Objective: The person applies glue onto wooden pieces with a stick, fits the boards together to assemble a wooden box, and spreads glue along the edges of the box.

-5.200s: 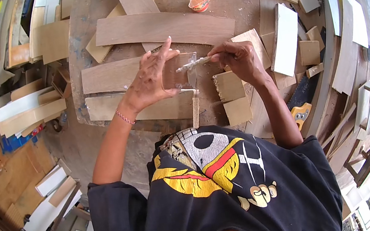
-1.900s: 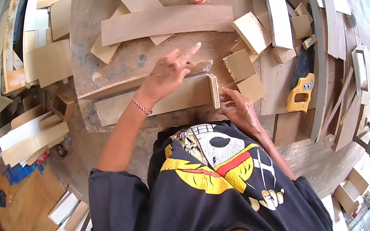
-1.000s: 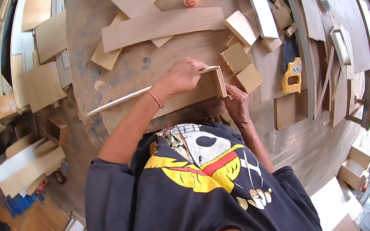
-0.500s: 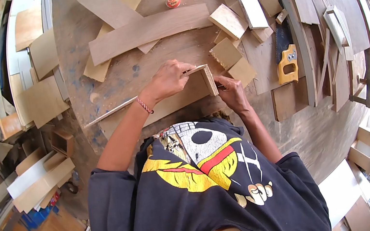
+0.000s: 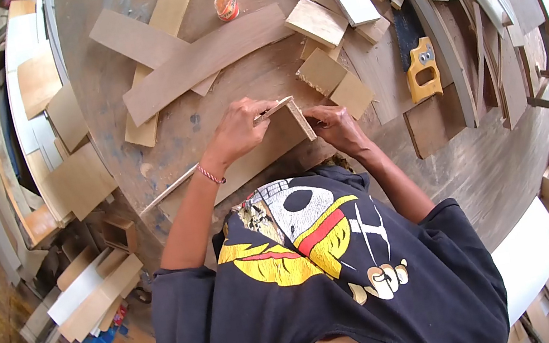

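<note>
The 1 long, thin brown wooden board (image 5: 173,188), apart from the 1 short, rough-edged wooden end piece (image 5: 301,120) moments ago, now meets it as a corner. The left grip (image 5: 236,130) pinches the long board beside that joint; the right grip (image 5: 338,128) curls at the end piece's outer side, its pinch impossible to tell. Beyond the left grip, 3 crossed wooden boards (image 5: 208,59) and 1 red-and-orange cup (image 5: 227,9) rest on the counter (image 5: 175,141), with 1 yellow-handled saw (image 5: 426,59) right of the right grip

Head view, forward and down (fairly near) onto the workbench (image 5: 163,154)
</note>
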Demonstrator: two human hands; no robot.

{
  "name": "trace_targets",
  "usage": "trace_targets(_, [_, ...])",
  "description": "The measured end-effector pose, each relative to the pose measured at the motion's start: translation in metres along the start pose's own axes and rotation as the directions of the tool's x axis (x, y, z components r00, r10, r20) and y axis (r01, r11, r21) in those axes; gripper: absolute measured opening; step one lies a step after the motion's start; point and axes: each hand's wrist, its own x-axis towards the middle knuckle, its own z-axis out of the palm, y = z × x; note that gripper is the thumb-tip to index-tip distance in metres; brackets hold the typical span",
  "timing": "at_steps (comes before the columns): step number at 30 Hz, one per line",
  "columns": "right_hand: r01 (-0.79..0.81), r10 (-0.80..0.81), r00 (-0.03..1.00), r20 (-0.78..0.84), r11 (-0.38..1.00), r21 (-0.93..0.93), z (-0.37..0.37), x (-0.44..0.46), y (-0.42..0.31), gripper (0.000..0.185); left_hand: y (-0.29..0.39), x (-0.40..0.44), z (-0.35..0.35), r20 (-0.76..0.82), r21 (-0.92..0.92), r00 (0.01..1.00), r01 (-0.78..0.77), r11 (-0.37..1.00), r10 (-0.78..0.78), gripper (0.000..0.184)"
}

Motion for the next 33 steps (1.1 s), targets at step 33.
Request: trace_targets(33, [0.115, -0.156, 0.88, -0.449, 0.987, -0.116, 0.054, -0.034, 0.021, 0.063, 0.018, 0.032, -0.008, 0.365, -0.031, 0.93, 0.055, 0.998, -0.04, 0.061])
